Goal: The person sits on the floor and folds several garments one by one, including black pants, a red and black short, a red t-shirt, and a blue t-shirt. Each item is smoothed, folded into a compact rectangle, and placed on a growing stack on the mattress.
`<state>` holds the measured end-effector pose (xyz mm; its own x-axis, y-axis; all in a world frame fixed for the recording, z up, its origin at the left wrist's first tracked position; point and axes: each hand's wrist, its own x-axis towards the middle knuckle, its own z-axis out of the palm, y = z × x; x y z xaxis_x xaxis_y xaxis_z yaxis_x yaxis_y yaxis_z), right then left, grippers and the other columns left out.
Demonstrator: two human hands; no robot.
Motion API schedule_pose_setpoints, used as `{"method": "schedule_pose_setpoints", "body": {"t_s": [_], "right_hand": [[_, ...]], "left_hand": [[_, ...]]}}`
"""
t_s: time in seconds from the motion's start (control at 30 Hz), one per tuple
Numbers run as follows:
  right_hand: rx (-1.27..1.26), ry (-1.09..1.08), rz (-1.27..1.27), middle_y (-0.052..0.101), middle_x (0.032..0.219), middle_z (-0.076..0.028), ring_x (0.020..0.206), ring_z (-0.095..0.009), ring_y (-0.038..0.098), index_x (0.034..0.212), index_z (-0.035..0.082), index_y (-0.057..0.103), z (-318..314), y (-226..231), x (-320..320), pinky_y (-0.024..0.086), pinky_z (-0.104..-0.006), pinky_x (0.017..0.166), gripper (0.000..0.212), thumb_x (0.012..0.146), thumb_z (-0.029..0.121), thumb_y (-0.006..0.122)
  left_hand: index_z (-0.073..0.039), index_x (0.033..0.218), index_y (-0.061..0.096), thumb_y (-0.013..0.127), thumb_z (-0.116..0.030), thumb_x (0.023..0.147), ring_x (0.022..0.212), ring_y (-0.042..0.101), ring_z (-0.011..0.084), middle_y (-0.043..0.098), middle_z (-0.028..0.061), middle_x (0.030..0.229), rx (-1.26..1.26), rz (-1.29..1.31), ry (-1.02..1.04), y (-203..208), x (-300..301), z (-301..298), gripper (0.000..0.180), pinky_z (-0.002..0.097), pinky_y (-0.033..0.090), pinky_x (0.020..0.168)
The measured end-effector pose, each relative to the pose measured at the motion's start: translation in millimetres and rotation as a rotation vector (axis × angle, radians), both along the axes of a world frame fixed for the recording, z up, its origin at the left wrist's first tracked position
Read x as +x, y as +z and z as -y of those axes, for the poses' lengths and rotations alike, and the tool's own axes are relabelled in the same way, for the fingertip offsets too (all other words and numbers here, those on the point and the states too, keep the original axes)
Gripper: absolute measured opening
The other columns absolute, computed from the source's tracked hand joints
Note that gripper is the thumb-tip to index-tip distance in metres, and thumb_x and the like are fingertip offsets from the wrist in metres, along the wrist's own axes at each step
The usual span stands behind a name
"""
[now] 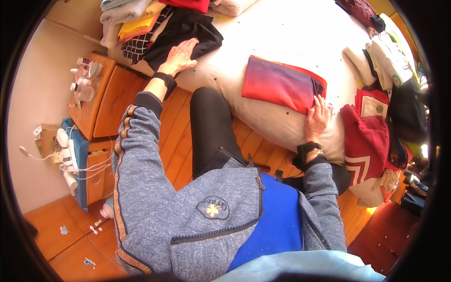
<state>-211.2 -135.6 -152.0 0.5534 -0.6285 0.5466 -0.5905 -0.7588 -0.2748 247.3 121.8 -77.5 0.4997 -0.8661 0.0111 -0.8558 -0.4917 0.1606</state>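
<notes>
On the bed lies a folded red and purple cloth garment (277, 84), flat, with its long side toward me. My right hand (317, 118) rests at its near right corner, fingers stretched out and touching the fabric. Over at the far left, my left hand (181, 55) is spread on or just above a black garment (192, 35), with the fingers apart. Whether its fingertips press into the cloth I cannot tell. Neither hand grips anything.
Folded clothes (124, 16) are stacked at the far left of the bed (235, 56). A dark red garment (361, 141) and more clothing lie at the right. Left of me stand a wooden nightstand (105, 101) with bottles and a white power strip (70, 155) with cables.
</notes>
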Motion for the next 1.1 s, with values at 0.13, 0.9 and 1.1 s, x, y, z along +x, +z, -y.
{"method": "schedule_pose_setpoints", "body": {"t_s": [0.13, 0.9, 1.1], "right_hand": [[0.015, 0.007, -0.003, 0.06, 0.137, -0.007, 0.131, -0.026, 0.053, 0.13, 0.01, 0.063, 0, -1, 0, 0.036, -0.0435, 0.113, 0.043, 0.088, 0.009, 0.053], [0.007, -0.002, 0.005, 0.056, 0.143, -0.004, 0.136, -0.025, 0.047, 0.129, 0.012, 0.062, 1, -2, 2, 0.033, -0.0446, 0.115, 0.044, 0.087, 0.009, 0.052], [-0.038, -0.055, 0.033, 0.054, 0.144, -0.006, 0.137, -0.026, 0.046, 0.129, 0.012, 0.063, 4, -12, -1, 0.032, -0.0452, 0.116, 0.042, 0.088, 0.014, 0.055]], "left_hand": [[-0.023, 0.159, 0.019, 0.072, -0.049, 0.073, 0.155, 0.007, 0.0256, 0.008, 0.0018, 0.168, 0.14, 0.233, -0.009, -8, -8, 20, 0.104, 0.0689, 0.011, 0.117], [-0.017, 0.161, 0.015, 0.03, -0.089, 0.083, 0.156, 0.001, 0.0271, 0.004, 0.0075, 0.169, 0.075, -0.005, 0.301, -44, 50, 89, 0.108, 0.068, -0.006, 0.116], [-0.008, 0.154, 0.034, 0.049, -0.064, 0.095, 0.146, 0.032, 0.0327, 0.03, 0.0186, 0.16, 0.145, 0.632, -0.483, -42, -19, 125, 0.083, 0.0469, 0.021, 0.12]]}}
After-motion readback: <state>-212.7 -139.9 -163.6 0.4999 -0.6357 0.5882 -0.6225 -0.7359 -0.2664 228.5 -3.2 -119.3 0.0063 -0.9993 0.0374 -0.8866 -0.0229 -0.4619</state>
